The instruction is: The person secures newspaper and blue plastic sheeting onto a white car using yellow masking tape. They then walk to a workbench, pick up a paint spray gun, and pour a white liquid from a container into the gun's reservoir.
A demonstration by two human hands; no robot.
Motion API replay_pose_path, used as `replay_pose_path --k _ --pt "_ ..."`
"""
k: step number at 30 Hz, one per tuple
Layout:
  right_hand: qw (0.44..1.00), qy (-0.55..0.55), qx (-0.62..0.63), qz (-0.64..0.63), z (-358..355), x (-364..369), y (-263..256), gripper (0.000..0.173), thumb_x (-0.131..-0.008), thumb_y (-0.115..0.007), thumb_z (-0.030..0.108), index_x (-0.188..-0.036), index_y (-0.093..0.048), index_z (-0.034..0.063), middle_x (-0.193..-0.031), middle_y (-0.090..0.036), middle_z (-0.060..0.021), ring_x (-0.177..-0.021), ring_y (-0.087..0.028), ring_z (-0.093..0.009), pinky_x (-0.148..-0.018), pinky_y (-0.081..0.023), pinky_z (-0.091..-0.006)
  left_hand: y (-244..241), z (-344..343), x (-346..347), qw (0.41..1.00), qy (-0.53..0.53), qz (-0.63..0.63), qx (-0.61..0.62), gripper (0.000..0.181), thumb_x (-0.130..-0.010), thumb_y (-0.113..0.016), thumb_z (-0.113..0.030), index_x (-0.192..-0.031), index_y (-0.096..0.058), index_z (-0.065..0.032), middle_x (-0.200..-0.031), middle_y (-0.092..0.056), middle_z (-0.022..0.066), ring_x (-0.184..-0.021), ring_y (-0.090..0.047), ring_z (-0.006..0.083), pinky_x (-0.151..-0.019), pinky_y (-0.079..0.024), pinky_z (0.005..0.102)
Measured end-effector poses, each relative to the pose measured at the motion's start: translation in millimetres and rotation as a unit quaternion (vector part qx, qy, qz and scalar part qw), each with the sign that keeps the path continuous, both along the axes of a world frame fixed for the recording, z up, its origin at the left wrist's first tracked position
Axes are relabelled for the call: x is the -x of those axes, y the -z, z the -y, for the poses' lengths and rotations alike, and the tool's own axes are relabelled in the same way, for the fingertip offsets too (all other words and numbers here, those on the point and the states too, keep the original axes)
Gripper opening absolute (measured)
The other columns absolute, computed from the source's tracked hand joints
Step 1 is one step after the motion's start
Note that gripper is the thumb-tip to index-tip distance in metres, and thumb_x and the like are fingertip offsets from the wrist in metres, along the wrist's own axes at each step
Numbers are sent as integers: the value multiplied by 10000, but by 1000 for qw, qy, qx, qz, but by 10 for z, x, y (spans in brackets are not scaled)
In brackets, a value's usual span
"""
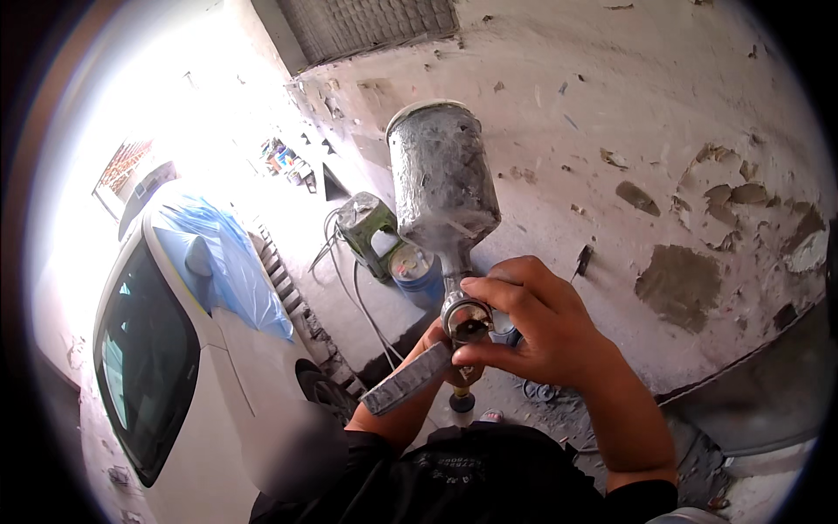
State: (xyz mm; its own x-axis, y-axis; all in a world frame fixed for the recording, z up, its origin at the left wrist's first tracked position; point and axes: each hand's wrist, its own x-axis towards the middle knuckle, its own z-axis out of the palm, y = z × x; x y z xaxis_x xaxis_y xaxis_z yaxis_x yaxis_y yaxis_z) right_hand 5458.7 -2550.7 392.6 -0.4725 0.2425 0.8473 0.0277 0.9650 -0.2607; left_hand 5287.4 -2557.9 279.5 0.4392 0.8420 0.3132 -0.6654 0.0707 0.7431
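A gravity-feed spray gun (468,321) is upright before me, with a dull metal paint cup (442,170) on its neck. My right hand (546,321) has the thumb and index finger about the round ring at the gun's front. Behind the gun my left hand (433,335) grips its body, mostly hidden from view. A flat grey bar (409,380) slants from the gun over my left forearm; how it joins the gun cannot be seen. Below the gun hangs a fitting with a yellow band (462,401).
To the left stands a white car (216,367), partly draped in blue plastic sheeting (242,275). Behind the gun are a green jerrycan (366,242), a blue bucket (419,285) and a hose (366,308). A peeling wall (576,118) rises ahead; debris (700,471) lies at lower right.
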Motion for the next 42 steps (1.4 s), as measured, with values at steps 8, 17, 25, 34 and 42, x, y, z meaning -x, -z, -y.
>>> replay_pose_path --k 8,17,25,34,42 --pt "999 43 -9 8 64 58 -9 492 -728 -793 238 -1106 -576 10 -953 -572 -127 -862 -595 -294 -725 -518 -370 17 -23 23 1000 -13 0 10 885 -668 -831 -526 -1308 -484 -24 -1188 -585 114 -1012 -628 215 -812 -534 349" --pt "993 94 57 -34 8 60 267 494 -794 -753 217 -1173 -546 -22 -1008 -549 -161 -856 -586 -320 -725 -510 -379 7 -82 148 998 -50 -23 12 911 -658 -836 -534 -1320 -478 -21 -1205 -579 114 -1022 -626 215 -814 -534 348" --pt "969 109 221 -36 -256 -38 274 262 -890 -659 220 -1038 -610 10 -876 -587 -124 -704 -569 -201 -624 -464 -311 7 -251 499 983 -17 -169 -74 456 -757 -809 -406 -942 -629 -31 -832 -588 23 -764 -547 144 -682 -455 300" --pt "866 159 468 -74 -673 -162 945 186 -940 -561 176 -902 -584 -5 -701 -600 -102 -560 -581 -193 -480 -439 -335 8 -275 263 869 -80 -467 -143 229 -851 -733 -233 -874 -617 -37 -735 -564 17 -700 -501 103 -646 -441 297" --pt "752 129 635 -122 -723 -280 1583 183 -885 -631 257 -920 -634 77 -773 -655 -36 -571 -579 -127 -439 -419 -245 411 -338 185 860 -94 -468 -181 270 -828 -743 -212 -954 -592 -26 -743 -598 57 -665 -525 135 -652 -458 322"
